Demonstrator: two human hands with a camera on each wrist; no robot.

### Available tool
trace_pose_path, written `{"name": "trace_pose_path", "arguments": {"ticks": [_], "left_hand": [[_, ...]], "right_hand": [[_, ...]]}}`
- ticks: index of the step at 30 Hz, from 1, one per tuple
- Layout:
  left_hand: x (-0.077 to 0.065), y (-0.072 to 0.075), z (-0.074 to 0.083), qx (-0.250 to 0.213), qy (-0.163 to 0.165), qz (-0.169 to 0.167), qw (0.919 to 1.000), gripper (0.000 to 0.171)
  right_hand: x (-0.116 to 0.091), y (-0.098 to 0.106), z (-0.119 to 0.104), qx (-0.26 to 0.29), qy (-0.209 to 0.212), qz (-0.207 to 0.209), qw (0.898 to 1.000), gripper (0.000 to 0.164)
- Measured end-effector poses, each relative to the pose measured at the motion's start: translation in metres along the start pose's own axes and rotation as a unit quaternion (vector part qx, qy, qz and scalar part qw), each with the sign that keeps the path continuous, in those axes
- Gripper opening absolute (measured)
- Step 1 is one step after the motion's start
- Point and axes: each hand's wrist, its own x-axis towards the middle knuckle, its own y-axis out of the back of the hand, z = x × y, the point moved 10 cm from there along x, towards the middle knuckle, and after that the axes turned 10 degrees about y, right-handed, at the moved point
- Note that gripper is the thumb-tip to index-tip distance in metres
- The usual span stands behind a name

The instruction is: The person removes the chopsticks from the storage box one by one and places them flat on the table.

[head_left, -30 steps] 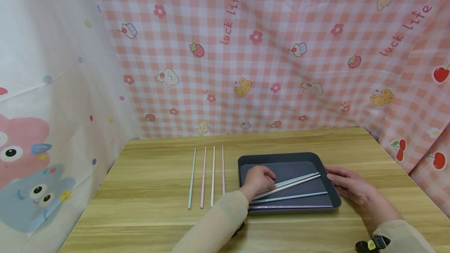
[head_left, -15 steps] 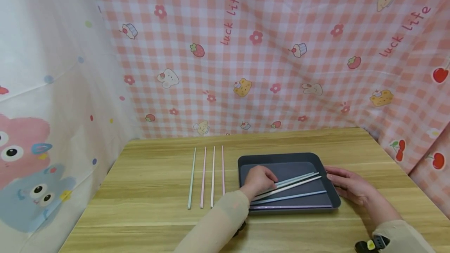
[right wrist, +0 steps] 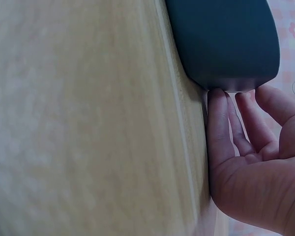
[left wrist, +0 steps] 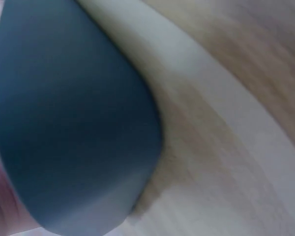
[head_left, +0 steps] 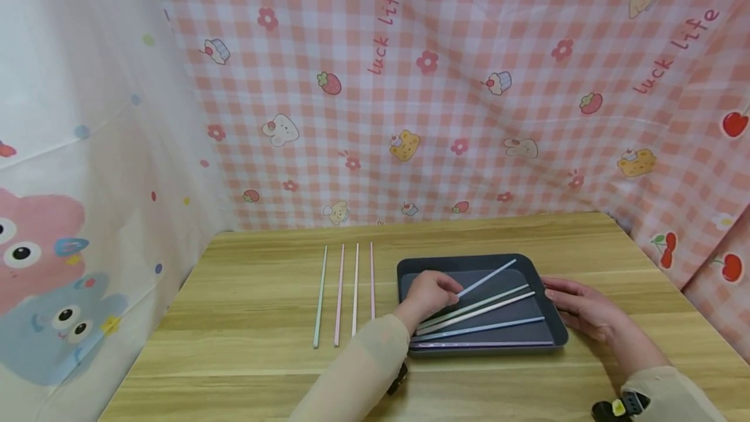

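Note:
My left hand is over the left part of a dark grey baking tray. Between its thumb and fingers it pinches a light blue chopstick, which slants up toward the tray's back right corner. Below that chopstick, a pale green chopstick, a white chopstick, a blue chopstick and a purple chopstick lie in the tray. My right hand touches the tray's right outer wall with extended fingertips; the right wrist view shows these fingers against the wall.
Left of the tray, a mint chopstick, a pink chopstick, a white chopstick and another pink chopstick lie in a row on the wooden table. Behind the table hangs a checked curtain.
The light blue chopstick has come away from the green and white ones, its far end swinging up and back. My left hand has shifted slightly left; the right hand keeps its place.

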Motion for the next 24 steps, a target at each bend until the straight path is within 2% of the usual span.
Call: {"name": "trace_pose_path", "arguments": {"ticks": [6,14,24], "left_hand": [[0.0,0.005,0.003,-0.052,0.012,0.003,0.9986,0.013],[0.001,0.014,0.008,-0.083,-0.006,0.015,0.9965,0.014],[-0.002,0.019,0.004,-0.157,0.012,0.013,0.9874,0.013]], "right_hand": [[0.0,-0.001,-0.001,0.001,0.006,-0.01,1.0,0.03],[0.001,0.001,0.0,-0.006,0.004,-0.003,1.0,0.03],[0.0,0.002,0.001,-0.014,-0.007,0.01,1.0,0.027]]}}
